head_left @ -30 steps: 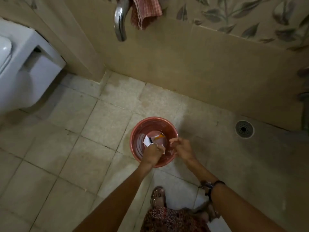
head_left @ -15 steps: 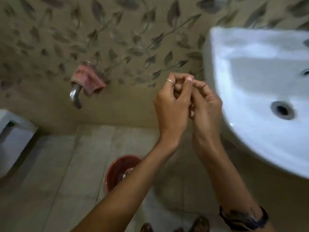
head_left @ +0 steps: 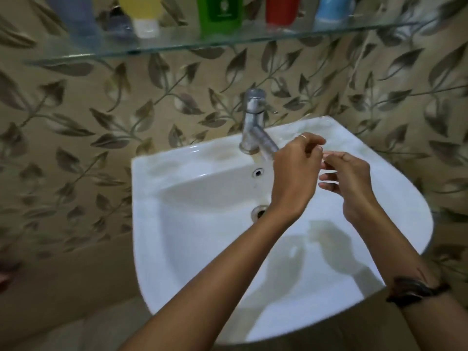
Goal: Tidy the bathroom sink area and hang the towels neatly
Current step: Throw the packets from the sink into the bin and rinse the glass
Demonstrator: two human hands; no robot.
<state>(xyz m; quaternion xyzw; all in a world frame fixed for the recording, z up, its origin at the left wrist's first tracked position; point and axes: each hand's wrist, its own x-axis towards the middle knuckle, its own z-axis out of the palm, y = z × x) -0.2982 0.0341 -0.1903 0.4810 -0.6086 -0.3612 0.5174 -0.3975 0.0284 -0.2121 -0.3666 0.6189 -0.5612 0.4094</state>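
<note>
A white wall-mounted sink (head_left: 192, 249) fills the middle of the view, with a chrome tap (head_left: 254, 122) at its back rim and a drain hole (head_left: 259, 212) in the bowl. My left hand (head_left: 295, 177) hovers over the bowl just right of the tap spout, fingers loosely curled with nothing in them, a thin ring on one finger. My right hand (head_left: 348, 183) floats beside it, fingers spread and empty, a dark band on that wrist. The two hands are close together, fingertips a little apart. No towel is in view.
A glass shelf (head_left: 228, 39) runs across the wall above the sink, carrying several bottles: yellow (head_left: 141, 13), green (head_left: 219, 13), red (head_left: 281, 10) and blue (head_left: 331, 8). Leaf-patterned tiles cover the wall. A red shape (head_left: 7, 272) shows at the left edge.
The view rose from the red bucket on the floor up to the sink. My hands left the bucket, came together in front of me, and now hover apart over the bowl.
</note>
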